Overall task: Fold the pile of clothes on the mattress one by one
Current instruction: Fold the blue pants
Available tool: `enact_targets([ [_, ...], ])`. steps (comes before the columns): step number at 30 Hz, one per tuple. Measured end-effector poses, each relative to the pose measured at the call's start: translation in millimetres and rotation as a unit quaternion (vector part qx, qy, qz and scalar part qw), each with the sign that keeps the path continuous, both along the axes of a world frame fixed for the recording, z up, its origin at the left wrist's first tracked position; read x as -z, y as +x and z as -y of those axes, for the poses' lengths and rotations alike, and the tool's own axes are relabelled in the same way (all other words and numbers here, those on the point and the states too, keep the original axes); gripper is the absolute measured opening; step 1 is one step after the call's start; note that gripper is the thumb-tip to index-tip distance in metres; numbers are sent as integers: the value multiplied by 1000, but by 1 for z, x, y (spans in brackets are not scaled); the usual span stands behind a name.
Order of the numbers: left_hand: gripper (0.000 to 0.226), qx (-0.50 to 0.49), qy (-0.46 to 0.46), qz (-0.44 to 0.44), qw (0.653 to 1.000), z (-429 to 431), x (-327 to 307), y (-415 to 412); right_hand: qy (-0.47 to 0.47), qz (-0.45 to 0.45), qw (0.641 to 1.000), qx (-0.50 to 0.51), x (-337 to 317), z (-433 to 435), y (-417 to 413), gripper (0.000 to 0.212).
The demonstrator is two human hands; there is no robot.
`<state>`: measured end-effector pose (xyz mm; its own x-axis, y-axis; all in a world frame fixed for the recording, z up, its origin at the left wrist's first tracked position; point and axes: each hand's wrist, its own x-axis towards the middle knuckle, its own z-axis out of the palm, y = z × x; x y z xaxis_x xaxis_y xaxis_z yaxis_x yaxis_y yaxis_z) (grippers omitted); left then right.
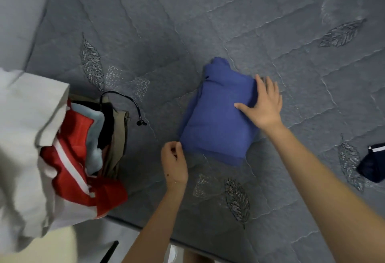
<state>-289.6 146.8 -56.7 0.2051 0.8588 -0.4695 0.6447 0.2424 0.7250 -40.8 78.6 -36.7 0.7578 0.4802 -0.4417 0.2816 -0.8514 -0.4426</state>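
Grey quilted mattress (208, 23), stitched here and there with silvery leaves, fills nearly everything from where I stand, with a strip of pale floor showing past its near edge. Roughly in the middle lies the blue garment (216, 123), already folded into a thick, squarish bundle. The right hand (264, 106) lies flat at the bundle's right edge, its fingers (260, 83) straight and spread, the thumb reaching inward across the top of the cloth while the other fingers run along and just past the far right corner; it presses rather than grasps. The left hand (175, 162) is at the bundle's near left corner, fingers curled in, thumb tip touching the very edge of the blue cloth; whether any fabric is actually caught between thumb and forefinger I cannot tell. Well to the left sits the pile of clothes (100, 129), unfolded: a big pale garment (25, 137) heaped over a red garment (75, 154) with a white stripe, with light blue, black and khaki pieces tucked beside them and a black drawstring cord (133, 104) looping out onto the mattress. At the far right edge lies a dark navy garment (373, 162), well apart from both hands
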Motion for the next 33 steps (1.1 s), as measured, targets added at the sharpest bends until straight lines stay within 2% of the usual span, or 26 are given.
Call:
enact_targets([
  [2, 19, -33, -19, 11, 999, 8, -3, 6, 31, -78, 996, 4, 5, 12, 2, 106],
  [4, 33, -59, -23, 13, 998, 17, -7, 14, 52, -99, 994, 6, 8, 18, -1, 97],
  [8, 56, -98, -61, 43, 992, 27, -10, 24, 54, -141, 985, 80, 8, 25, -16, 37],
  [9, 64, -119, -84, 62, 987, 28, -12, 25, 66, -130, 984, 107, 7, 29, -22, 27],
  [11, 74, -145, -117, 91, 978, 29, -15, 25, 106, -113, 971, 180, 4, 39, -32, 21],
  [15, 72, -127, -131, 93, 979, 38, -16, 20, 159, -129, 928, 311, -7, 74, -57, 22],
  [19, 55, -99, -185, 60, 976, 56, -19, 20, 159, -158, 893, 391, -14, 121, -91, 24],
  [22, 53, -63, -216, 42, 974, 73, -23, 25, 105, -136, 926, 335, -15, 151, -107, 41],
  [26, 57, -63, -215, 51, 973, 86, -26, 35, 62, -80, 955, 278, -11, 169, -86, 88],
  [28, 64, -64, -215, 57, 973, 89, -27, 44, 28, -49, 967, 249, -6, 169, -72, 102],
  [31, 76, -88, -232, 76, 966, 93, -29, 59, -20, -86, 973, 214, 6, 158, -64, 102],
  [33, 76, -103, -236, 71, 964, 94, -26, 70, -4, -98, 971, 218, 11, 147, -66, 91],
])
